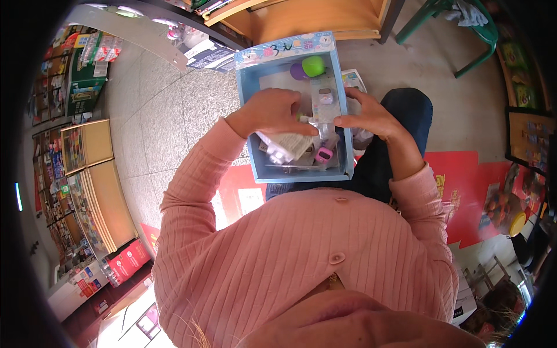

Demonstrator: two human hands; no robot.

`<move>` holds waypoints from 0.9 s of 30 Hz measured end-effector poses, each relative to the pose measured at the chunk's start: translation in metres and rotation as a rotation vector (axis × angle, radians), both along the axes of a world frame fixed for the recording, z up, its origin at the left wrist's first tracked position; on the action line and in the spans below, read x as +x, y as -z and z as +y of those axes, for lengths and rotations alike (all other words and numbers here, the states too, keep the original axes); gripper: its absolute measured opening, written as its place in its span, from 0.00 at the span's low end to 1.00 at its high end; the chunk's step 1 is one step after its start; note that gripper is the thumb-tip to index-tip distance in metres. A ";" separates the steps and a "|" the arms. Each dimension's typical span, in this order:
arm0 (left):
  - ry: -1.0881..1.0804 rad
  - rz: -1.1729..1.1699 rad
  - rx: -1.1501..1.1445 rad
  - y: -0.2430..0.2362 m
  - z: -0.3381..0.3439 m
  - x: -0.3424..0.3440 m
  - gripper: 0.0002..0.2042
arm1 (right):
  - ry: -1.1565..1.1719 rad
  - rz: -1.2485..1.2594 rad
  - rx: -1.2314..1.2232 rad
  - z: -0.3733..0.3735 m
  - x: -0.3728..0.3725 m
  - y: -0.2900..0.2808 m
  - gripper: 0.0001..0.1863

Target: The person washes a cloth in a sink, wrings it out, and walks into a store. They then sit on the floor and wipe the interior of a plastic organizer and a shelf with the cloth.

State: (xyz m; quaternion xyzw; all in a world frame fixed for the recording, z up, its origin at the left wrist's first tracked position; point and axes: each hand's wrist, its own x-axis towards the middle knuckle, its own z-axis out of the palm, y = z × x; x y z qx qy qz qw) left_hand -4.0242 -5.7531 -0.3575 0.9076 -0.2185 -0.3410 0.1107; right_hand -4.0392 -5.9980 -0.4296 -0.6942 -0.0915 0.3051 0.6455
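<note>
A shallow blue cardboard box (248, 139) with a printed, handwritten flap rests by my lap. My left hand (272, 113) reaches into it from the left, its fingers closed on a clear plastic packet (320, 129). At the right wall, my right hand (374, 116) grips the rim, its thumb reaching inside. Below my left hand lie a printed white card (296, 144) and a white-and-lilac item (278, 154). A pink watch-like toy (324, 154) is near the front, and a pale one (326, 95) farther back. Green (313, 65) and purple (299, 71) rounded pieces sit at the far end.
A wooden shelf unit (313, 20) stands just beyond the box. A green chair (487, 35) with grey cloth is at far right. Stocked shelves (75, 197) line the left side. Red printed sheeting (452, 174) spreads beside my leg (409, 113).
</note>
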 end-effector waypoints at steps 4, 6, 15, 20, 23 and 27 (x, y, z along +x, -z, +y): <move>-0.064 0.017 -0.125 -0.002 -0.011 -0.006 0.28 | 0.018 -0.031 -0.020 -0.001 0.000 0.000 0.52; -0.072 0.017 -0.086 -0.006 -0.016 -0.008 0.28 | 0.007 -0.033 -0.030 -0.001 -0.001 0.000 0.52; 0.012 0.123 -0.055 -0.002 -0.011 0.000 0.26 | 0.002 0.025 0.037 0.002 0.001 -0.005 0.52; -0.114 0.314 -0.258 0.007 0.003 0.011 0.25 | -0.001 0.012 0.051 -0.001 -0.001 -0.002 0.53; -0.350 0.493 -0.506 0.012 0.013 0.012 0.27 | -0.015 0.013 0.050 -0.002 -0.001 -0.003 0.53; -0.457 0.516 -0.548 -0.016 0.018 0.016 0.29 | -0.007 0.064 0.068 -0.004 -0.001 -0.003 0.53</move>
